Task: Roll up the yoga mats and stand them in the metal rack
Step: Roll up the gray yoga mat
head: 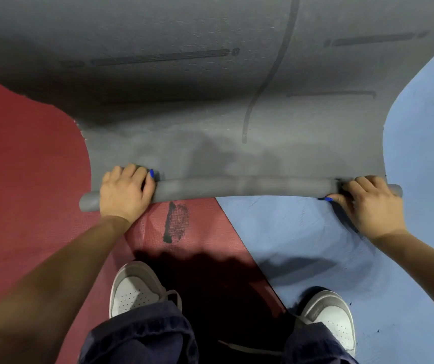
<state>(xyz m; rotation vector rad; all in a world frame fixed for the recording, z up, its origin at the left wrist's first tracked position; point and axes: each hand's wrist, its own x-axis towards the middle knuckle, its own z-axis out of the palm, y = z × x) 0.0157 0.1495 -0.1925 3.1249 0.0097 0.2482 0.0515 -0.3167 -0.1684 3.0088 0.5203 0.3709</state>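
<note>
Lying across a red mat point(26, 153) on the left and a blue mat point(421, 153) on the right, the grey yoga mat point(210, 74) has its near edge wound into a thin roll point(237, 187). Left hand point(125, 191) curls over one end, right hand point(368, 200) over the other. Dark alignment lines mark the grey surface; no readable writing. White sneakers point(134, 287) stand below.

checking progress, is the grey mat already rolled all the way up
No, only a thin roll has formed at the near edge under the left hand and right hand, while most of the grey mat lies flat.
</note>
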